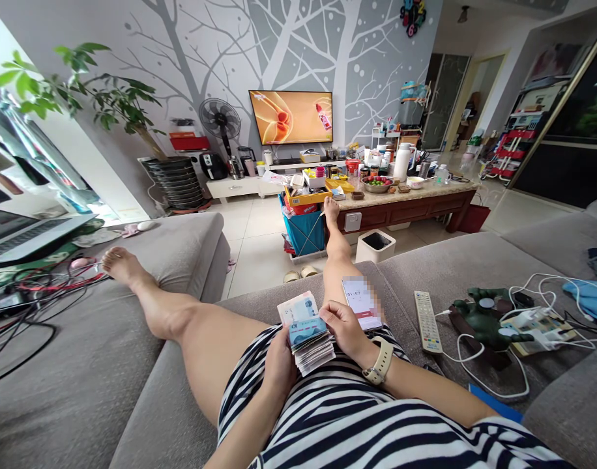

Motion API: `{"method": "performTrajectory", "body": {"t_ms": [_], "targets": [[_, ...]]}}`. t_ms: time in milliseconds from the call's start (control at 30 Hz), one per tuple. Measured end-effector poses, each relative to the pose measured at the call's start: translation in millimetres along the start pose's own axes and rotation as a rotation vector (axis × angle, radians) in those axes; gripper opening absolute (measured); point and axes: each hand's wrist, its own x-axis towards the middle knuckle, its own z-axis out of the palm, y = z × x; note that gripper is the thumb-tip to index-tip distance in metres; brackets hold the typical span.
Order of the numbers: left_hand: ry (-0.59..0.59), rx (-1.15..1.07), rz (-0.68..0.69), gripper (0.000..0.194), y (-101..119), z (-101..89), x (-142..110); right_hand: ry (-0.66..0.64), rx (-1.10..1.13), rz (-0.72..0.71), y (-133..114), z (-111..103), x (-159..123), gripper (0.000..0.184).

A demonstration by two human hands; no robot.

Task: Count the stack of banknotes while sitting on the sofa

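Observation:
A thick folded stack of banknotes (pixel 314 352) rests over my lap, its blue-printed notes bent over and the many edges fanned toward me. My left hand (pixel 280 358) is closed round the left side of the stack. At its upper right, my right hand (pixel 345 329) pinches a blue note between thumb and fingers. A paler note face (pixel 298 309) sticks up beyond the fold. Just past my right hand a phone (pixel 361 303) lies on my thigh with its screen lit and partly blurred. A cream watch is on my right wrist.
On the sofa to the right lie a remote control (pixel 427 322), a dark green figure (pixel 491 319) and a power strip (pixel 543 332) with white cables. Black and red cables and a laptop (pixel 34 234) are on the left. Ahead stands a crowded coffee table (pixel 401 198) beside a white bin (pixel 375 247).

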Motion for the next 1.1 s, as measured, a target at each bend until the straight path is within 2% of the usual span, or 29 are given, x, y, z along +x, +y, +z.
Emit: {"method": "performTrajectory", "body": {"t_ms": [100,267,467,633,833,1100], "targets": [[-0.042,-0.051,-0.076,0.021,-5.0,-3.2,5.6,-0.034,0.035,0.029,1.7,0.2,0.0,0.027],[-0.054,-0.058,-0.058,0.019,-10.0,-7.9,9.0,-0.058,0.033,0.05,-0.4,0.2,-0.2,0.025],[-0.11,0.009,-0.004,0.014,-9.9,-13.3,9.3,0.047,-0.027,0.076,-0.3,-0.1,1.3,0.029],[-0.151,0.048,-0.027,0.025,-6.2,-12.8,4.7,0.082,-0.066,0.082,5.6,-1.2,2.8,0.025],[-0.136,0.078,-0.005,0.028,-7.6,-14.2,5.7,0.065,-0.131,0.072,4.1,-0.9,2.8,0.023],[-0.053,0.003,-0.004,0.016,-11.8,-12.8,11.9,0.049,-0.111,0.031,3.8,-1.1,1.8,0.026]]}}
